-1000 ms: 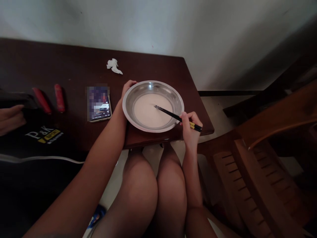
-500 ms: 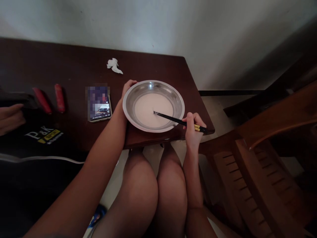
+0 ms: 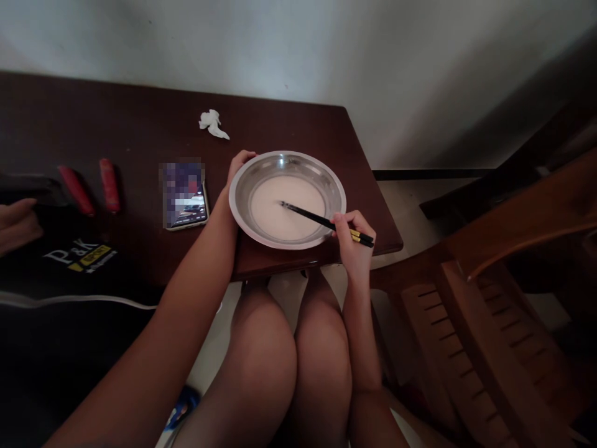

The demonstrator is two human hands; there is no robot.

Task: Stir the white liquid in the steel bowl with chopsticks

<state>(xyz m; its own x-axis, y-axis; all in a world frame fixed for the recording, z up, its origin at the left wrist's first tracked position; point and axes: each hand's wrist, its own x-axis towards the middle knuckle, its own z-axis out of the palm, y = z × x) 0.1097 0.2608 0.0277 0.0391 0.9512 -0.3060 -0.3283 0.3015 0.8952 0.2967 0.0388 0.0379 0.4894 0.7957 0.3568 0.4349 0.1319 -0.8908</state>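
A wide metal bowl (image 3: 242,218) sits near the front edge of the dark wooden table. It holds a pale, milky liquid (image 3: 275,214). My left hand (image 3: 239,165) grips the bowl's left rim, its fingertips over the far side and part of the hand hidden by the bowl. Closed around a pair of black chopsticks (image 3: 310,216) with gold ends is my right hand (image 3: 352,239), just off the bowl's right front rim. The chopstick tips dip into the liquid near its middle.
Left of the bowl lie a phone (image 3: 184,196) with a lit screen and two red-wrapped sticks (image 3: 109,186). Crumpled tissue (image 3: 213,123) is farther back. Another person's hand (image 3: 18,224) rests at the far left. A wooden chair (image 3: 448,298) stands at the right.
My right hand and the chopsticks have shifted left, moving the tips leftward and slightly back through the liquid. My left hand keeps its grip on the bowl.
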